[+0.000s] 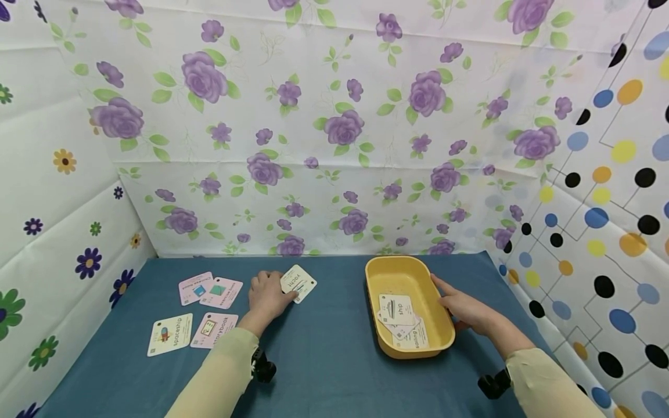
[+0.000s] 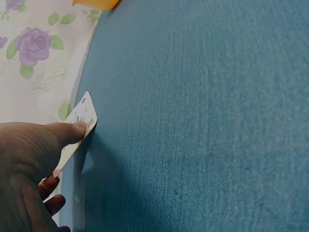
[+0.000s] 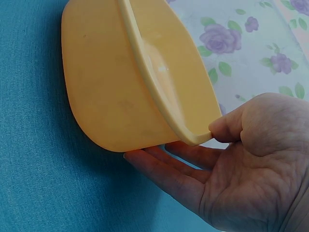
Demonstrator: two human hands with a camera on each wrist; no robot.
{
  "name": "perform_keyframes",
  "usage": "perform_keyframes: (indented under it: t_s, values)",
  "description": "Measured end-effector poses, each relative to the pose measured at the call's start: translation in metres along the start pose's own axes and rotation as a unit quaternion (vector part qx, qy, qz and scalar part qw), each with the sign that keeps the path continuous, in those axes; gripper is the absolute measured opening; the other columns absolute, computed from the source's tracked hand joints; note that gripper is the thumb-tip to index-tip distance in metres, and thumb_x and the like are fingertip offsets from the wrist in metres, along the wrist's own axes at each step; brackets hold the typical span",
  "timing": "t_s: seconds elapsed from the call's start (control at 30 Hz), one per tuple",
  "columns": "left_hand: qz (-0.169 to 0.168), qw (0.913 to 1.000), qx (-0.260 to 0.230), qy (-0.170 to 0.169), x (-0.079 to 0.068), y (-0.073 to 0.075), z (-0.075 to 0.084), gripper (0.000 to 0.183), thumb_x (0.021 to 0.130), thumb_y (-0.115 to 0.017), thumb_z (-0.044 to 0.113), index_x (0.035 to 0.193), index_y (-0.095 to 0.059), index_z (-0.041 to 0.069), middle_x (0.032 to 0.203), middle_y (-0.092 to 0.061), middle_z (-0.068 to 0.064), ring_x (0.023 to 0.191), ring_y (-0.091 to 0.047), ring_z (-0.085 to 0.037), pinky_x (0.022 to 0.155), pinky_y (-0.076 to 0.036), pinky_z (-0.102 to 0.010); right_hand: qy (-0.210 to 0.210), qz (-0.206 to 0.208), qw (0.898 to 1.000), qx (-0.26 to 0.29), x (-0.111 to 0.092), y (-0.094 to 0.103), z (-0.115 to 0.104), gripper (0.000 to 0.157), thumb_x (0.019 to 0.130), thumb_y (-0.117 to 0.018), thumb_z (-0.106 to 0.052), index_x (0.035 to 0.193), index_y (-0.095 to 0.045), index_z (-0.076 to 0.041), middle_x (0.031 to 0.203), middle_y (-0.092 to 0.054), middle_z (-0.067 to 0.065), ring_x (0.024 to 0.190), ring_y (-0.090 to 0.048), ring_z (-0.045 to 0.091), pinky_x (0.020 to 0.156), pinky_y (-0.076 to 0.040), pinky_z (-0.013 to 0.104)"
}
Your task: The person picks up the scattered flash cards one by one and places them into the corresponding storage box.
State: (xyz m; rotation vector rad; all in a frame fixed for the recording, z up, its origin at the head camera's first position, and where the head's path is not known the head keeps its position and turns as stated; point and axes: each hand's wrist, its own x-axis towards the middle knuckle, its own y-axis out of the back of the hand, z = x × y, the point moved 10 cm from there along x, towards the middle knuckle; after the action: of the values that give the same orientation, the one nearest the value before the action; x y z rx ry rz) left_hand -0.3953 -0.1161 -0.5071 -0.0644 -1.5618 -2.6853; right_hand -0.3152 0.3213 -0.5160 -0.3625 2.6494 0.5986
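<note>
My left hand [image 1: 265, 295] pinches a white card [image 1: 303, 280] printed "yacht", with the thumb on its face and the fingers behind it. In the left wrist view the card [image 2: 89, 112] is tilted, one edge raised over the blue cloth. My right hand [image 1: 470, 310] holds the right side of a yellow plastic tub [image 1: 436, 316]. Its thumb lies at the tub's rim [image 3: 161, 99] in the right wrist view, while the other fingers reach under the wall. Inside the tub, a "ship" card [image 1: 395, 309] overlaps other cards, one of them a "sailing" card [image 1: 418, 338].
Several cards lie left of my left hand: a "spaceship" card [image 1: 169, 335], a pink storybook card [image 1: 213, 330] and two overlapping pink cards [image 1: 222, 292]. A blue cloth [image 1: 324, 360] covers the table. Patterned sheets [image 1: 313, 116] stand behind and at both sides.
</note>
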Motion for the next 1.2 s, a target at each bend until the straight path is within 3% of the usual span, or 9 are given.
perform_keyframes:
  t_s: [0.43,0.73,1.2]
  values:
    - [0.007,0.9991,-0.041,0.006,0.002,0.011,-0.005,0.036,0.106,-0.055,0.028,0.129,-0.062,0.001,0.141,-0.045,-0.028,0.130,-0.037,-0.048,0.104,-0.034,-0.062,-0.007,0.002,1.000,-0.001,0.001,0.000,0.002,0.075,0.108,-0.041,-0.015,0.165,0.003,-0.033,0.168,-0.003,0.024,0.124,-0.056,0.042,0.074,-0.059,0.051]
    - [0.015,0.9975,-0.069,0.003,-0.001,0.017,-0.007,0.032,0.106,-0.051,0.026,0.120,-0.065,0.001,0.138,-0.048,-0.028,0.126,-0.041,-0.048,0.097,-0.037,-0.063,-0.002,0.000,1.000,-0.004,0.000,0.000,0.000,0.075,0.108,-0.041,-0.015,0.165,0.004,-0.033,0.168,0.000,0.023,0.123,-0.056,0.041,0.074,-0.059,0.052]
    - [0.001,0.9937,-0.112,0.005,-0.003,0.017,-0.008,0.036,0.104,-0.048,0.026,0.120,-0.064,-0.001,0.140,-0.046,-0.029,0.128,-0.039,-0.049,0.099,-0.036,-0.062,0.004,-0.001,1.000,-0.009,0.000,0.000,-0.001,0.076,0.108,-0.042,-0.015,0.165,0.004,-0.032,0.168,0.001,0.026,0.126,-0.053,0.045,0.074,-0.059,0.052]
